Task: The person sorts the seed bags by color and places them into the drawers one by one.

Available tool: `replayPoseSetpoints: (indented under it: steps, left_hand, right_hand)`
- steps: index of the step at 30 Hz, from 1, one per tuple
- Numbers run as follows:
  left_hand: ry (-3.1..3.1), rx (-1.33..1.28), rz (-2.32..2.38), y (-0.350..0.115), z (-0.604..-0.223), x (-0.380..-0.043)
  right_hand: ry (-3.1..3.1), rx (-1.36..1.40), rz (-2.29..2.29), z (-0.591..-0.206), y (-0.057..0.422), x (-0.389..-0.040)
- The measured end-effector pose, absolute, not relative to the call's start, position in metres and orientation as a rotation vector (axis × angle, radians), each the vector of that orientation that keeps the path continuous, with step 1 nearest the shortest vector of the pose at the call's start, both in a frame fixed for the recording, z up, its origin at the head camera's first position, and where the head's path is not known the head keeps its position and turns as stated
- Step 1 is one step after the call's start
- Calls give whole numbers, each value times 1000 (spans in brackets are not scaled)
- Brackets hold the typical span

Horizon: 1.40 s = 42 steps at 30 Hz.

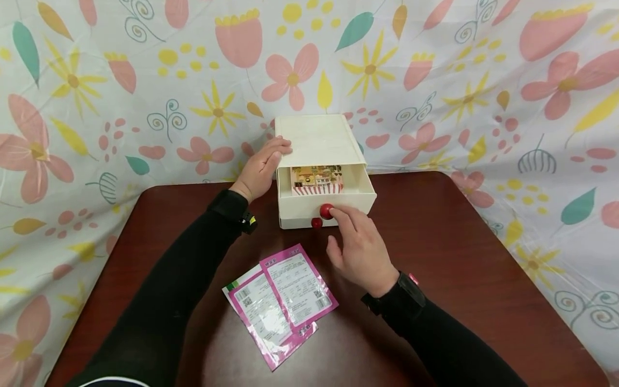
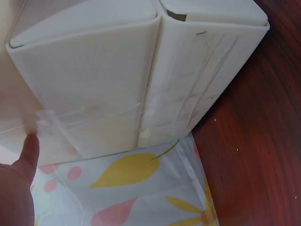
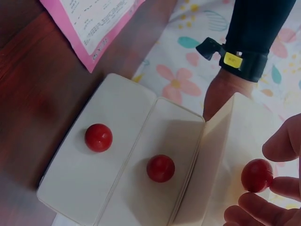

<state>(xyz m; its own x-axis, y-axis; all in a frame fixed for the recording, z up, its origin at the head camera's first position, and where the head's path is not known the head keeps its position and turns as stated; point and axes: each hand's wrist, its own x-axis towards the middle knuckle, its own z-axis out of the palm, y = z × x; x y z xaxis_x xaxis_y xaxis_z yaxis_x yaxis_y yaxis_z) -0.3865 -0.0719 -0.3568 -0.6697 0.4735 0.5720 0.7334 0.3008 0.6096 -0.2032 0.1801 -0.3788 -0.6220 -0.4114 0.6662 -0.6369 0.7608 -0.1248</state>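
Note:
A white box of stacked drawers (image 1: 313, 137) stands at the back of the table, its top drawer (image 1: 301, 205) pulled partly out. Inside the drawer is a colourful printed packet (image 1: 317, 180) with red and white stripes. My left hand (image 1: 261, 167) rests against the box's upper left edge; in the left wrist view one fingertip (image 2: 31, 139) lies on the white side. At the top drawer's red knob (image 3: 257, 175), my right hand (image 1: 361, 248) touches with a fingertip, the thumb apart from it. Two lower red knobs (image 3: 160, 168) show in the right wrist view.
Two pink-edged packets with printed white labels, an upper packet (image 1: 299, 285) overlapping a lower packet (image 1: 258, 314), lie in front of the box on the dark brown table (image 1: 435, 258). A flower-patterned cloth (image 1: 411, 54) hangs right behind the box and around the table.

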Motion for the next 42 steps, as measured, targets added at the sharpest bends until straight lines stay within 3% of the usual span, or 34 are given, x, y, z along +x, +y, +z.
replayPoseSetpoints:
  steps: [42]
  left_hand:
    - [-2092,-1141,-1376,-66,-371,-393]
  right_hand:
    - [-2239,623,455,-372,157,-248]
